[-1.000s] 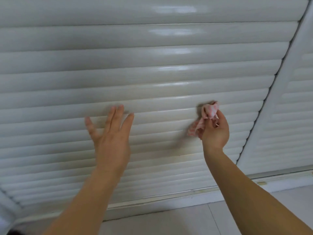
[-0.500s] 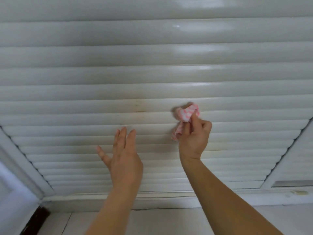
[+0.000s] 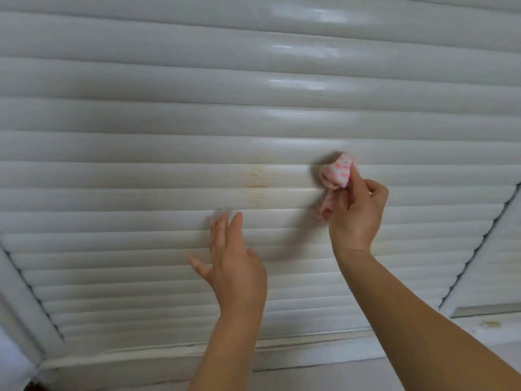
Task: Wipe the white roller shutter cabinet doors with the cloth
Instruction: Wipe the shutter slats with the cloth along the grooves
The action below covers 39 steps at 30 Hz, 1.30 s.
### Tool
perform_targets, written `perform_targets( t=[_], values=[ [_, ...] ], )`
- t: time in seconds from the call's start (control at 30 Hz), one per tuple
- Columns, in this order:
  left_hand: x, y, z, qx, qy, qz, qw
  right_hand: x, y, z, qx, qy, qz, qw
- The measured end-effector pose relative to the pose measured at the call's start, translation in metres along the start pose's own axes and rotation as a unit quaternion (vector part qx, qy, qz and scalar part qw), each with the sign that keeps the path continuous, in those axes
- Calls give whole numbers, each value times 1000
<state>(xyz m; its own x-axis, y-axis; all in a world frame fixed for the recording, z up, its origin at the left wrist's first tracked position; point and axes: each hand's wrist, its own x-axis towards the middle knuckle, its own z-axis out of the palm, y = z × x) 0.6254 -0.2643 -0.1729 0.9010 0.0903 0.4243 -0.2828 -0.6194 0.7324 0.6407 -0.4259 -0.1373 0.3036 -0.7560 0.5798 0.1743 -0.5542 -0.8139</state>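
Head view, as we see only this one: all lines below come from it.
Cloth point(image 3: 337, 172): soft, light, bunched; we judge it is best held by the wad.
Right hand point(image 3: 358, 210): fingers curled, pinching the cloth against the shutter door point(image 3: 169, 131).
Left hand point(image 3: 234, 263): fingers straight, flat on the slats.
Stain point(image 3: 258, 179): yellowish, left of the cloth.

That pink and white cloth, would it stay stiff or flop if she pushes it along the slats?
Probably floppy: the cloth is bunched in the right hand, with a tail drooping below. Likely light, since a fingertip pinch holds it.
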Motion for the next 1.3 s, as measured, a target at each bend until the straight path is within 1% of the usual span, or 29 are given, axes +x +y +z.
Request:
perform_targets(
  t=[0.17,0.23,0.27,0.3,0.33,0.37,0.43,0.53,0.6,0.7,0.77,0.87,0.93,1.03,1.1,1.17,1.2,1.27,1.3],
  values=[
    [-1,-2,10,-32,53,9,998,7,7,23,59,27,-3,998],
    [-2,-5,12,-51,70,0,996,2,6,30,36,28,-49,998],
    [-3,-8,13,-63,81,-6,995,-4,2,33,-3,17,-103,995],
    [-5,-10,14,-70,89,-10,994,-11,-1,37,-34,8,-173,984],
    [-6,-12,14,-76,94,-13,993,-16,-1,43,-79,6,-251,965],
    [-6,-13,14,-81,99,-15,992,-19,-3,52,-117,5,-295,948],
    [-6,-19,10,-85,97,-21,991,-29,-10,68,-164,7,-333,928],
    [-6,-26,3,-100,93,-41,990,-44,-26,83,-193,10,-396,898],
    [-7,-31,0,-104,91,-44,989,-52,-36,91,-201,-14,-427,881],
    [-6,-38,-1,-102,81,-54,990,-62,-53,104,-227,-38,-486,843],
    [-3,-42,0,-106,79,-64,989,-63,-63,110,-224,-54,-520,822],
    [-3,-43,0,-99,59,-69,991,-49,-65,104,-221,-71,-559,796],
    [-5,-42,-2,-84,28,-62,994,-37,-58,90,-230,-77,-566,788],
    [-3,-45,-5,-21,-34,-39,998,-17,-42,67,-236,-64,-546,801],
    [0,-48,-8,6,-64,-35,997,-3,-28,51,-222,-34,-508,832],
    [1,-50,-11,10,-80,-40,996,7,-18,38,-189,-3,-436,880],
    [1,-51,-12,12,-84,-41,996,10,-14,37,-173,17,-407,897],
    [3,-55,-13,21,-91,-34,995,7,-17,48,-160,45,-362,917],
    [5,-58,-13,24,-93,-31,995,1,-24,55,-158,43,-346,924]
  ],
)
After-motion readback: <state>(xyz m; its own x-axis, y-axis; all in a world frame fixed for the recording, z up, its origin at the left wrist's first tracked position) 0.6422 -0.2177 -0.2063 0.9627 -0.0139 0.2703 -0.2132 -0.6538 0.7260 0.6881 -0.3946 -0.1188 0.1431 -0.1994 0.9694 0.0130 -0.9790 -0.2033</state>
